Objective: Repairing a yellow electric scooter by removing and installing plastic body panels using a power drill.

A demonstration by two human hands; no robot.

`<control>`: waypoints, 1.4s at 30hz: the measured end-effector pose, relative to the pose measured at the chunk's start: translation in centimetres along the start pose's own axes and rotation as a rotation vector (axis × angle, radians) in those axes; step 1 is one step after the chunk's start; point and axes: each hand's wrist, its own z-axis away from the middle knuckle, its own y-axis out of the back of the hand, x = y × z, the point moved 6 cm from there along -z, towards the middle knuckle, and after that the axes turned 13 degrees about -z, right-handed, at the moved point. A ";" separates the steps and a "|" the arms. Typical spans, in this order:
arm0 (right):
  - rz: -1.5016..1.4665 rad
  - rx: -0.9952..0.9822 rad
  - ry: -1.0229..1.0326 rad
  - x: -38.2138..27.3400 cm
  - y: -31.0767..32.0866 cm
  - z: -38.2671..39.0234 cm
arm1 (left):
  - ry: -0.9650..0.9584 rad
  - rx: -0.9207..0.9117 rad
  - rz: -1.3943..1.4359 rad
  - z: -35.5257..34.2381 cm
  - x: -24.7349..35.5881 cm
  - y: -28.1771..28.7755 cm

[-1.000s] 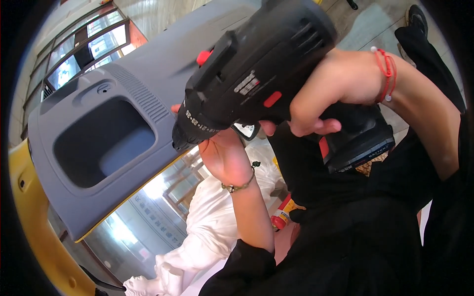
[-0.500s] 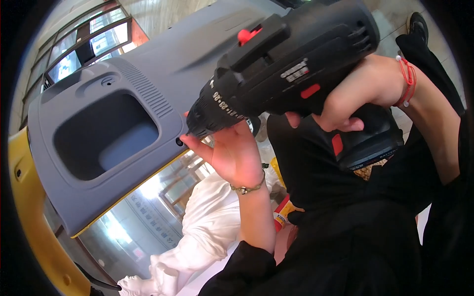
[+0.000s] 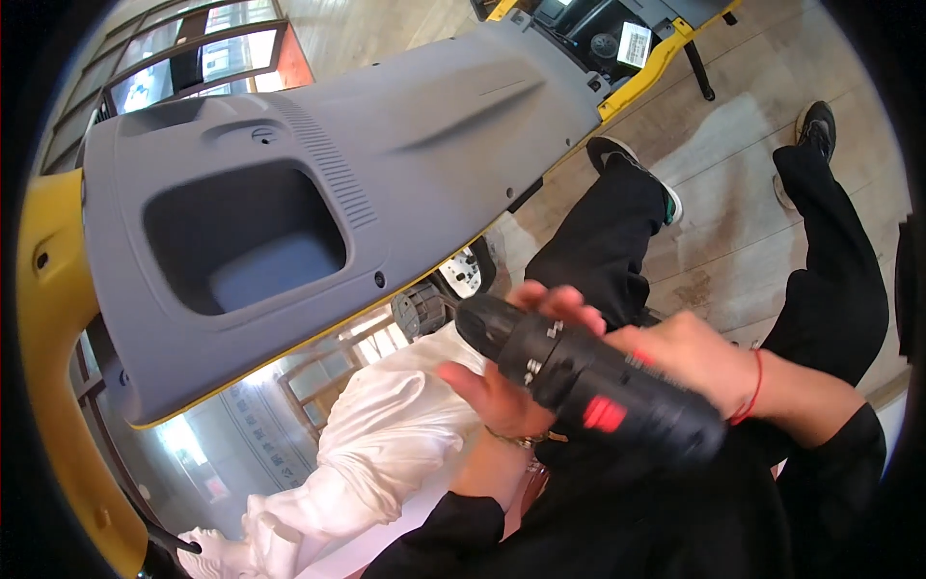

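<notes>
A black cordless drill (image 3: pixel 559 372) with red marks crosses in front of my body, its chuck pointing up and left. My right hand (image 3: pixel 685 359) is wrapped round its grip, most of which is hidden. Under and behind the chuck is my left hand (image 3: pixel 506 400), thumb stretched out and fingertips showing beyond the drill. Whether it touches the drill is hard to tell through the blur. Beyond my hands lies a large grey plastic panel (image 3: pixel 434 135) with a deep bin opening (image 3: pixel 280 261). A dark screw (image 3: pixel 379 280) sits in the panel's near edge.
A yellow frame (image 3: pixel 63 309) curves along the left side. Below the panel stand a white sculpted figure (image 3: pixel 386 415) and a glossy printed surface (image 3: pixel 260 444). At the far end is a dark compartment (image 3: pixel 603 43). My outstretched legs are on the right, over the wooden floor (image 3: pixel 733 241).
The drill and both hands have come away from the screw, down and right toward my body. The view has shifted, so more of the panel, its far end and the floor show.
</notes>
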 end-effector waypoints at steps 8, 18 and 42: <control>0.316 -0.184 0.025 -1.4 -1.8 -0.1 | 0.008 0.160 0.108 3.4 -2.3 2.7; 0.337 0.373 0.153 -2.7 -0.3 -11.0 | 0.021 0.163 0.233 3.4 -2.7 7.8; 0.261 0.497 0.597 -2.2 -0.3 -16.1 | 0.131 -0.010 0.260 3.4 -3.7 8.5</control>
